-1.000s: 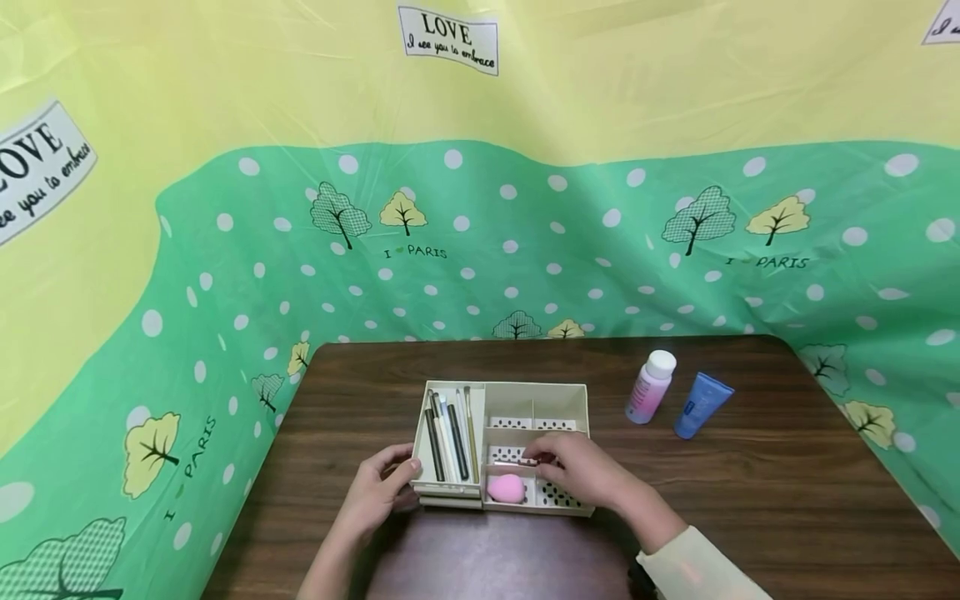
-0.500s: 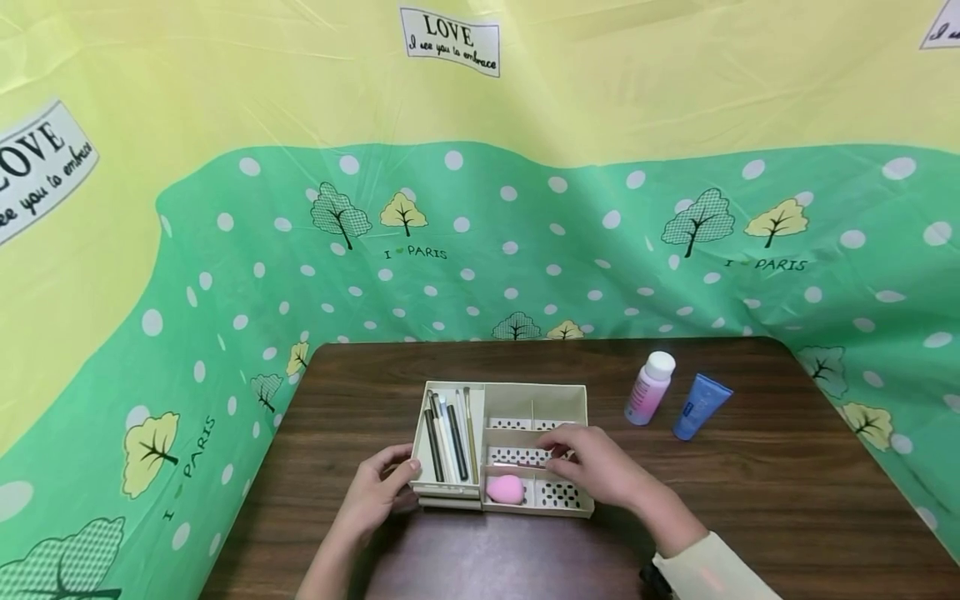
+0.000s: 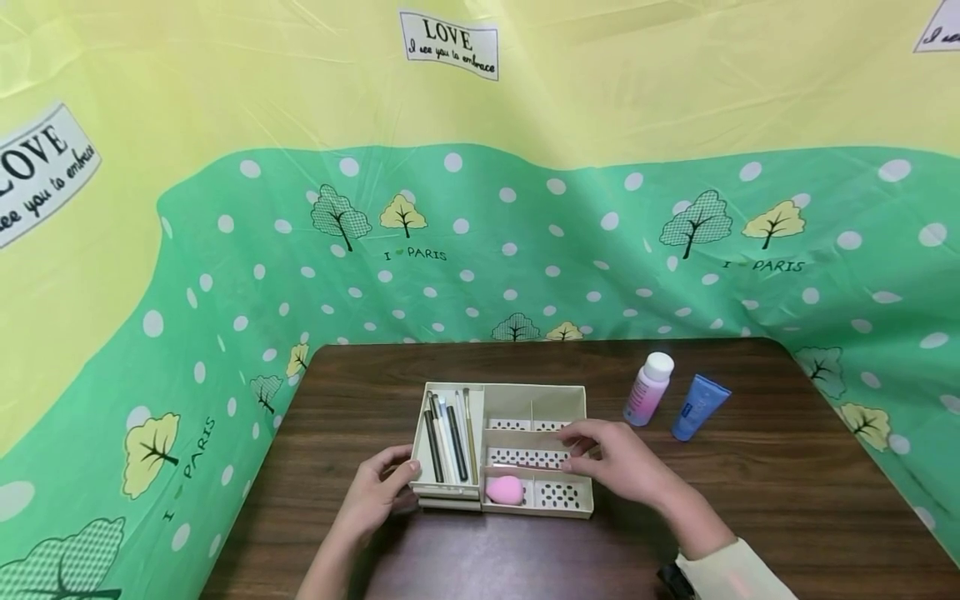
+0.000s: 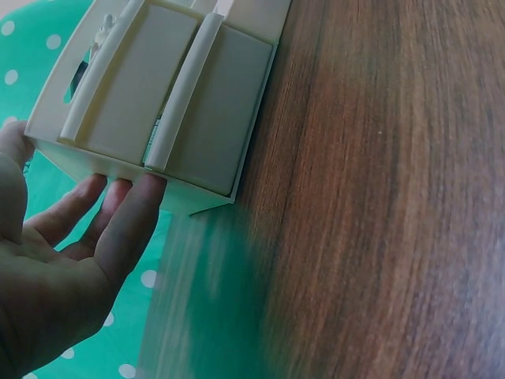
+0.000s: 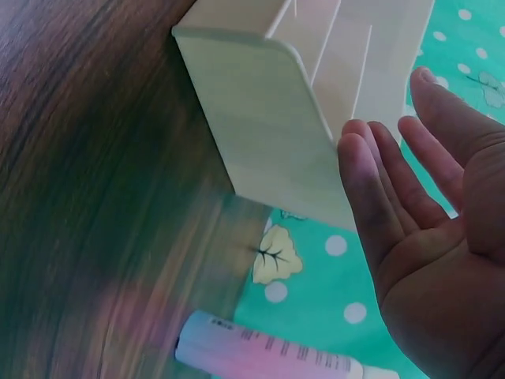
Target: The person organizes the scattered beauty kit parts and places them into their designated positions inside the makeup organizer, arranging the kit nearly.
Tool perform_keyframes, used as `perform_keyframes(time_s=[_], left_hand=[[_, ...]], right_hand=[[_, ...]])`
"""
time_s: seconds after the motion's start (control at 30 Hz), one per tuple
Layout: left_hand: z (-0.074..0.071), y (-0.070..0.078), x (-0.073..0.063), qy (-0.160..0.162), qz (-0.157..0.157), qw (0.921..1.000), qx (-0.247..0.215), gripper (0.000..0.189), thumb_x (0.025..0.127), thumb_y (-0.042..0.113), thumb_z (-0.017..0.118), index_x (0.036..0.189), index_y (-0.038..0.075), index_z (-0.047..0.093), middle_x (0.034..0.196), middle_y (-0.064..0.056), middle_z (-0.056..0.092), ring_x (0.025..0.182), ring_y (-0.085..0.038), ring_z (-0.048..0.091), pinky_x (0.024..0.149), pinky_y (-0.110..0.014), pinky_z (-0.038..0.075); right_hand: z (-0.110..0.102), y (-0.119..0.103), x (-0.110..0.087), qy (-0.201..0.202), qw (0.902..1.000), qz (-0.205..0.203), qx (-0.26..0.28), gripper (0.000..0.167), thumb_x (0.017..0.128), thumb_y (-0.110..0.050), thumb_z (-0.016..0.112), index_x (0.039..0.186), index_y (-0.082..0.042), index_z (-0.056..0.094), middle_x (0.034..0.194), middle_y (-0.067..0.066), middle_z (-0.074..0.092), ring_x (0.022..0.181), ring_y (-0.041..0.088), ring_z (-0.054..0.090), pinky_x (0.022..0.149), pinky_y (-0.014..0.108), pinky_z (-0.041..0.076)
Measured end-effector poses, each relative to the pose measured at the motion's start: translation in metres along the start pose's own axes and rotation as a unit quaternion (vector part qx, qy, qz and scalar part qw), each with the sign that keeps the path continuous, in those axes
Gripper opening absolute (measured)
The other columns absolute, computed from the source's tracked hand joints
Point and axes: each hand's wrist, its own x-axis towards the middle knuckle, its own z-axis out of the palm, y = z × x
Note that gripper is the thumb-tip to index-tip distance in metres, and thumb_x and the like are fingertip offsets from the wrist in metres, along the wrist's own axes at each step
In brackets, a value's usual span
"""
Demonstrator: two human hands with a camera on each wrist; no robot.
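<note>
Head view: cream compartment organizer (image 3: 498, 446) sits on the dark wood table (image 3: 750, 500), at centre near the front edge. Left hand (image 3: 375, 496) rests against the organizer's near-left corner at 9 o'clock, fingers straight. Right hand (image 3: 622, 458) lies at 3 o'clock on the right rim, fingers relaxed and extended, holding nothing. Pencils and brushes (image 3: 448, 433) fill the long left compartment; a pink makeup sponge (image 3: 505, 489) lies in the front compartment. At 2 o'clock from the organizer, well apart, stand a pink bottle with white cap (image 3: 648, 388) and, just beside it, a blue tube (image 3: 700, 406).

Left wrist view: left hand (image 4: 75, 260) is open wide, fingertips (image 4: 150, 185) touching the organizer's (image 4: 170, 103) lower edge.

Right wrist view: right hand (image 5: 430, 229) is open, fingers (image 5: 359, 162) straight, just beside the organizer's (image 5: 268, 118) outer wall; contact cannot be told. The pink bottle (image 5: 268, 351) appears at 6 o'clock.
</note>
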Motion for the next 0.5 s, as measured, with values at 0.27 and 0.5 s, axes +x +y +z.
perform_keyframes(time_s=[0.27,0.5], left_hand=[[0.0,-0.001,0.0,0.0,0.006,1.0,0.002,0.043,0.098,0.016,0.068,0.134,-0.006,0.06,0.114,-0.016,0.066,0.093,-0.02,0.069,0.082,-0.041,0.064],[0.0,0.0,-0.001,0.0,0.007,1.0,0.006,0.043,0.098,0.016,0.068,0.135,-0.005,0.06,0.111,-0.015,0.067,0.092,-0.02,0.069,0.081,-0.04,0.064]], right_hand=[[-0.011,0.002,-0.009,0.008,0.9997,0.022,-0.003,0.033,0.089,-0.018,0.082,0.119,-0.009,0.072,0.112,0.011,0.074,0.09,0.014,0.069,0.079,0.032,0.062],[-0.025,0.01,-0.02,0.039,0.9986,0.034,-0.014,0.031,0.087,-0.015,0.083,0.116,-0.01,0.073,0.105,0.006,0.075,0.085,0.007,0.069,0.076,0.03,0.061]])
